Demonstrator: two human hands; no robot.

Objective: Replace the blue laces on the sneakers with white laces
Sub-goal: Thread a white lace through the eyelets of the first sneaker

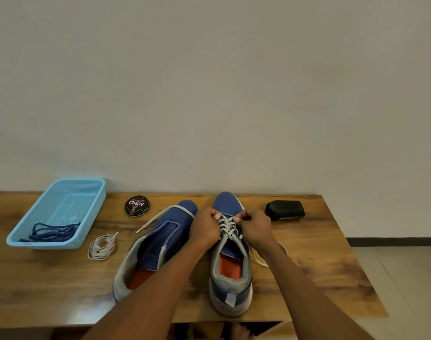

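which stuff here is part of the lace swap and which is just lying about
In the job: right sneaker, white lace gripped by left hand and right hand, left sneaker, coiled white lace, blue laces in basket.
Lying about: polish tin, black brush.

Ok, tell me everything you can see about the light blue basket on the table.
The light blue basket is a shallow rectangular tray of perforated, plastic-looking mesh with a solid rim and sloping walls. It sits flat on the wooden table at its far left, its back end near the wall, angled a little. Inside, at the near end, lies a tangle of dark blue laces. A small mark shows on the near rim, too small to read. No hand touches it; a coiled white lace lies just beside it.
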